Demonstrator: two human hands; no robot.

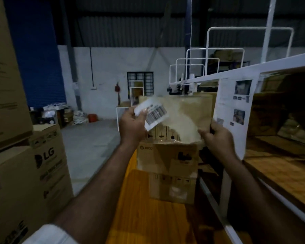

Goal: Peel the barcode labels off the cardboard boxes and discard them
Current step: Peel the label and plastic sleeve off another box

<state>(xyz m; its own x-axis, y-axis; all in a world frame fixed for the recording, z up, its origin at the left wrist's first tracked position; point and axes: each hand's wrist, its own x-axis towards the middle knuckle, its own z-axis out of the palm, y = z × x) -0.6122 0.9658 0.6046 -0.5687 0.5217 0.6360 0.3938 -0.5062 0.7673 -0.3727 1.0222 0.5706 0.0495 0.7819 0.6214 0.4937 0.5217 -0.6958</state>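
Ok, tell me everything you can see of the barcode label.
The barcode label is a white rectangular sticker, paper by the look, with black bars across its right part and blurred print above them. It is tilted, its left end pinched by the left hand, and it lies in front of the upper left face of the cardboard box. Whether any edge is stuck to the box cannot be told.

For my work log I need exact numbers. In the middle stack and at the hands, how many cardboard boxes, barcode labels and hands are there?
Cardboard boxes: 3 (top box, middle box, bottom box)
Barcode labels: 1 (barcode label)
Hands: 2 (left hand holds the barcode label, right hand grips the top box)
Total: 6
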